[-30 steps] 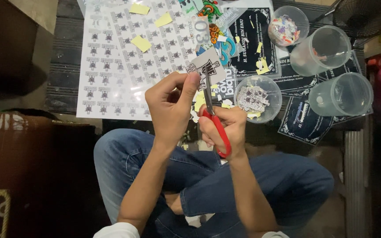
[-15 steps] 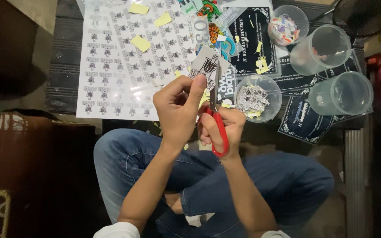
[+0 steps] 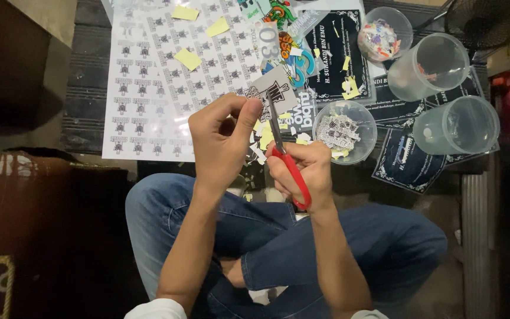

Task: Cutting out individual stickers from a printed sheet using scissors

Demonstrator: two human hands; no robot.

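My left hand is closed in a pinch: thumb and forefinger grip the lower left edge of a small printed paper piece, which stands just above the fingertips at about 1 o'clock from the hand. The other fingers are curled in toward the palm.

My right hand sits just beside the left, at its 3 o'clock. It is closed through the loops of the red-handled scissors. The handles run down toward 5 o'clock across the hand; the blades point up toward 11 o'clock and meet the paper piece at its lower edge. The blades appear nearly closed; how far they are parted I cannot tell.

Both hands are held above my crossed legs in blue jeans, at 6 o'clock.

At 2 o'clock from the right hand, near it, stands a clear round tub holding cut printed pieces. Farther out in the same direction are three more clear tubs; the one at upper centre holds coloured scraps.

At 11 o'clock from the left hand lies a large white sheet of small printed stickers, with yellow paper scraps lying on it. At 12 o'clock, dark printed cards lie flat.
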